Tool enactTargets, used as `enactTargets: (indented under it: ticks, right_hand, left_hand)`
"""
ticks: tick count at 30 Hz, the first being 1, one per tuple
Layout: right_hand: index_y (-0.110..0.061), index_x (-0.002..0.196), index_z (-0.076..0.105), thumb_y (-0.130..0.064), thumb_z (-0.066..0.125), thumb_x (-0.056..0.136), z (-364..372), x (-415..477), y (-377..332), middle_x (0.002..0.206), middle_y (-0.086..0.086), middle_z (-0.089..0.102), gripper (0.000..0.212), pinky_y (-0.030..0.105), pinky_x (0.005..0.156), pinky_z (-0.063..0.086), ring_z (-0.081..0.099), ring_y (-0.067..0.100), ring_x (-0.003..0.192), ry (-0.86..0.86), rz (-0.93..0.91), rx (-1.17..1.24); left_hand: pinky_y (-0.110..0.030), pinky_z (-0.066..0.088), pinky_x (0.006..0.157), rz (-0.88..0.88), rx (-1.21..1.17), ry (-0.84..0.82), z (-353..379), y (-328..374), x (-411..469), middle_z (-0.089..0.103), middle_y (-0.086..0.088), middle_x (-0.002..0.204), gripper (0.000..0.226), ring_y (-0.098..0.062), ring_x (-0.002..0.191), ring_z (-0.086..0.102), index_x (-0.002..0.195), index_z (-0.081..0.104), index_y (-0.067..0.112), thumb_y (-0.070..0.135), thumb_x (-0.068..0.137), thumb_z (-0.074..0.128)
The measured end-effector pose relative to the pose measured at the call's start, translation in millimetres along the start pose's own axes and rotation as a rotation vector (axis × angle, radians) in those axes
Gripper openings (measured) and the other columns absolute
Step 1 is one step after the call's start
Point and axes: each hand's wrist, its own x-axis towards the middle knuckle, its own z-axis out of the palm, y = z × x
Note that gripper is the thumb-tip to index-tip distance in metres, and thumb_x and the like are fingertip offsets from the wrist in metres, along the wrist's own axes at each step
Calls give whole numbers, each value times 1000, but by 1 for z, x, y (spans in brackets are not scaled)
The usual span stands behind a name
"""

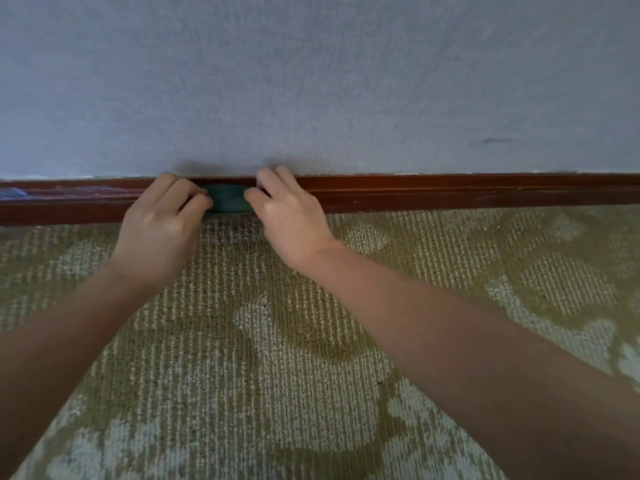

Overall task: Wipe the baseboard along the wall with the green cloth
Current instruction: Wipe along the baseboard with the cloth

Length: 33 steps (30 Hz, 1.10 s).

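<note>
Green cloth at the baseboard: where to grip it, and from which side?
Likely best: grip the green cloth by its two ends, one per hand, as the left hand and right hand do. Come from the carpet side: it is bunched against the baseboard, so the wall blocks the back.

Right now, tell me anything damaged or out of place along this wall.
Two marks. A bluish smear sits on the baseboard at far left, off its red-brown colour. A dark scuff stains the wall at right.
</note>
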Motion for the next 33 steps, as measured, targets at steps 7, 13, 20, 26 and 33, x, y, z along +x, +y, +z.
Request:
enactTargets:
  ticks: [7,13,20,26,33]
  right_hand:
    - [11,74,67,23,70,53,3,0,4,74,23,60,25,33,46,47,59,36,72,87,-10,-41]
    - [10,75,67,23,71,52,4,4,1,74,22,60,26,31,47,47,59,35,71,50,-80,-52]
    - [10,75,67,22,73,53,9,3,5,71,20,59,26,29,45,46,59,31,66,90,-57,-96]
    - [12,76,66,23,72,53,7,5,-7,70,22,57,27,24,43,35,57,32,65,60,-85,-79]
    - [7,66,61,20,73,52,0,4,5,67,21,56,23,23,48,25,55,29,59,50,-194,-196]
  left_hand:
    - [-42,45,65,-37,2,17,4,8,1,63,-22,80,18,-36,71,58,77,66,-8,-23,73,55]
    - [-41,44,66,-41,18,34,0,-1,-4,64,-21,80,17,-35,71,58,77,66,-8,-19,77,53]
    - [-41,47,63,32,22,17,-1,-2,0,63,-20,76,16,-33,67,59,74,66,-6,-21,71,62]
    - [-40,52,59,-53,-32,-24,-13,-4,-7,64,-20,77,20,-34,68,59,76,66,-9,-25,65,63]
    - [-35,45,53,251,153,-65,-10,-6,7,57,-18,67,22,-28,59,55,66,61,-1,-14,81,50]
